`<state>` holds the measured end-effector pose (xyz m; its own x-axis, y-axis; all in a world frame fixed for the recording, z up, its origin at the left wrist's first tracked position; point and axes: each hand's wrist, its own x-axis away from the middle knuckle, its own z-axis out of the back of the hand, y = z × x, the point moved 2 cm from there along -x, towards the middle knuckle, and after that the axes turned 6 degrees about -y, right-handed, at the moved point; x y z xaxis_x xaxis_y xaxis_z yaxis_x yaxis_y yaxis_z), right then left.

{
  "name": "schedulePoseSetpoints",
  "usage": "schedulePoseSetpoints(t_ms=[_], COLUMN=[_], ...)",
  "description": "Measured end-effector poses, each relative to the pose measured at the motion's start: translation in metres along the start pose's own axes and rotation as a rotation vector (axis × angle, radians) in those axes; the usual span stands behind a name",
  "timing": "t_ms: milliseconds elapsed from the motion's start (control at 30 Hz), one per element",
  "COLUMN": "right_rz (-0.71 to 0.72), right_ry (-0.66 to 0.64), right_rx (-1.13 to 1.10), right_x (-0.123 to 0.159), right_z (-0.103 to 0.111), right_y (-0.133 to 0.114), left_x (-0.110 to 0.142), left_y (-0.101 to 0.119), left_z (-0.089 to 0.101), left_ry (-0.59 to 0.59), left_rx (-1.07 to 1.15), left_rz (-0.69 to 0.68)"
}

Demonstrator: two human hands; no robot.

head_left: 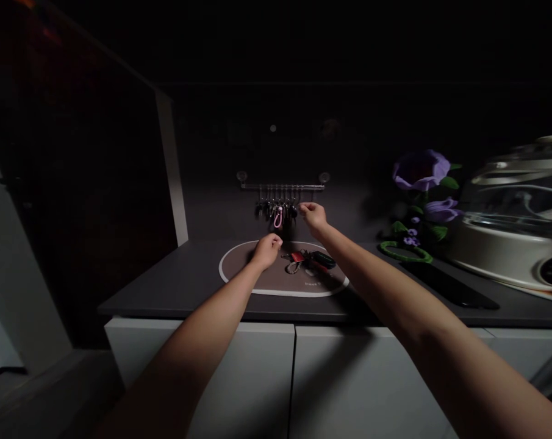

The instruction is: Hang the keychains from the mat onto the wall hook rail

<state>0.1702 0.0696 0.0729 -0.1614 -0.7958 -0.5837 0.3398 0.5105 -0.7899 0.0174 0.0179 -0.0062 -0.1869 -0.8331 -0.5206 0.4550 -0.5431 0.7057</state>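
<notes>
Counter edge: the front rim of the dark countertop [166, 280] is running above the white cabinet doors [248, 366], and its left side is slanting back toward a pale upright panel [171, 164].
Room to the left: the countertop is extending between the mat and its left edge.
Room to the right: the right forearm is crossing over the mat's right side, and the black flat object [454, 286] is lying beyond it near the front edge.
Mat rim: the oval mat [234, 265] is showing a pale border, its front curve sitting just behind the counter edge.
Left hand: the left hand [269, 249] is hovering over the mat's left half, fingers curled narrowly; whether they are gripping anything, one cannot tell.
Right hand: the right hand [313, 216] is reaching to the rail's right end, fingertips nearly together; what they may be holding is too small to tell.
Keys: the hanging keys [269, 209] are dangling from the hook rail [282, 187], a pink strap loop [278, 217] among them.
Key bunch: the key bunch [297, 257], with red and dark pieces and a braided loop, is lying on the mat.
Containers: the appliance [499, 238] is standing far right with a see-through upper part; its contents are unclear.
Flowers: purple flowers [422, 171] are standing beside it.
</notes>
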Motion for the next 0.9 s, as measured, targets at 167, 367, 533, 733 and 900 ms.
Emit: schedulePoseSetpoints(t_ms=[167,367,533,733,900], right_rz=[-0.060,-0.057,-0.003,0.055,0.093], right_ry=[-0.083,-0.104,-0.123,-0.224,-0.268], right_rx=[-0.172,-0.131,0.092,0.462,0.578], right_x=[0.027,0.061,0.074,0.068,0.066], right_z=[0.004,0.010,0.018,0.023,0.024], right_y=[-0.001,0.009,0.019,0.026,0.028], left_x=[-0.002,0.000,0.000,-0.001,-0.001], left_y=[-0.008,-0.015,-0.017,-0.017,-0.013], left_z=[-0.004,-0.011,-0.015,-0.014,-0.011], left_ry=[-0.067,-0.168,-0.241,-0.239,-0.230], left_rx=[-0.154,-0.363,-0.422,-0.429,-0.407], left_rz=[-0.047,-0.089,-0.099,-0.095,-0.088])
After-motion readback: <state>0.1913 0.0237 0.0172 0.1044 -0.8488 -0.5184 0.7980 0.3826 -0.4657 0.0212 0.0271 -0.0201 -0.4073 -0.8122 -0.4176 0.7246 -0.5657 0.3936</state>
